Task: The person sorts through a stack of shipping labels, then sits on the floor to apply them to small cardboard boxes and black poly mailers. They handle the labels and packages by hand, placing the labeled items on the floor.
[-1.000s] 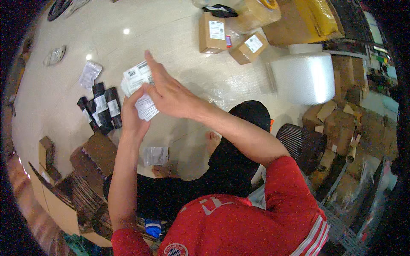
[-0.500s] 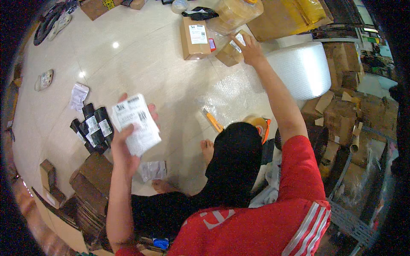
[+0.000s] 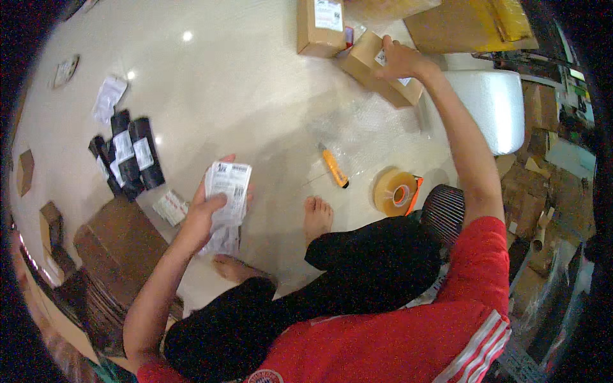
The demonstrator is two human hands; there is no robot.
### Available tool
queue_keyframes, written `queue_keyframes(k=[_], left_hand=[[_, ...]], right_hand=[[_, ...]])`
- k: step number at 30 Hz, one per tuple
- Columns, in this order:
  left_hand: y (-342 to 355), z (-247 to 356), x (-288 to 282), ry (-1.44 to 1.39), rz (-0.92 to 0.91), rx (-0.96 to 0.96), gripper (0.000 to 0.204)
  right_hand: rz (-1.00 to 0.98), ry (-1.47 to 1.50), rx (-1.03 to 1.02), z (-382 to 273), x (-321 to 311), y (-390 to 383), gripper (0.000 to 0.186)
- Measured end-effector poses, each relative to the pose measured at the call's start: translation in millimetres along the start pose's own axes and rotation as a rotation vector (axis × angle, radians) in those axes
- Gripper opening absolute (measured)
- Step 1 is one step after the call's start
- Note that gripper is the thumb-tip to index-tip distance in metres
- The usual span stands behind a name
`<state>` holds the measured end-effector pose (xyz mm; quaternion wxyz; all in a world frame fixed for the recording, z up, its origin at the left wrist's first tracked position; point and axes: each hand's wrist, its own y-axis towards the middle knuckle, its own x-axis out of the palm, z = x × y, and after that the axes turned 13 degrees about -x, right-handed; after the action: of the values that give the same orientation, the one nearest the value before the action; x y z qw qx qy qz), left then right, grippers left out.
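A small stack of white printed shipping labels (image 3: pixel 228 185) is pinched in my left hand (image 3: pixel 203 216), thumb on top and fingers beneath. My right hand (image 3: pixel 403 59), arm stretched far to the right, grips a brown cardboard box (image 3: pixel 377 71) by its upper part; the fingers partly cover white labels on it. That box tilts on the floor beside a taller labelled carton (image 3: pixel 321 32). An orange utility knife (image 3: pixel 334 167) and a roll of clear tape (image 3: pixel 391 191) lie between my hands and my bent right knee.
Black labelled rolls (image 3: pixel 128 156) and a white packet (image 3: pixel 110 99) lie at the left, above a stack of folded cardboard (image 3: pixel 118 239). Bubble wrap (image 3: pixel 370 127) is spread on the floor, with a thick bubble-wrap roll (image 3: pixel 482 108) at the right. Cardboard pieces (image 3: pixel 520 198) crowd the right edge.
My right hand has drawn the cardboard box nearer and turned it, showing a longer side. My left hand has moved right with the labels. The view has shifted, revealing the tape roll.
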<state>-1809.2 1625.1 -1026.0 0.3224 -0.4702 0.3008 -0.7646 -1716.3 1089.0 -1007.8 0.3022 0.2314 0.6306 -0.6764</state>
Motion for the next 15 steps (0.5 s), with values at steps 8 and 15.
queue_keyframes(k=[8, 15], left_hand=[[12, -43, 8, 0.105, -0.097, -0.054, 0.088], [-4, -46, 14, -0.024, -0.101, -0.034, 0.086]], right_hand=[[0.229, 0.470, -0.179, -233, -2, 19, 0.130], [0.652, -0.004, -0.354, -285, 30, 0, 0.076]])
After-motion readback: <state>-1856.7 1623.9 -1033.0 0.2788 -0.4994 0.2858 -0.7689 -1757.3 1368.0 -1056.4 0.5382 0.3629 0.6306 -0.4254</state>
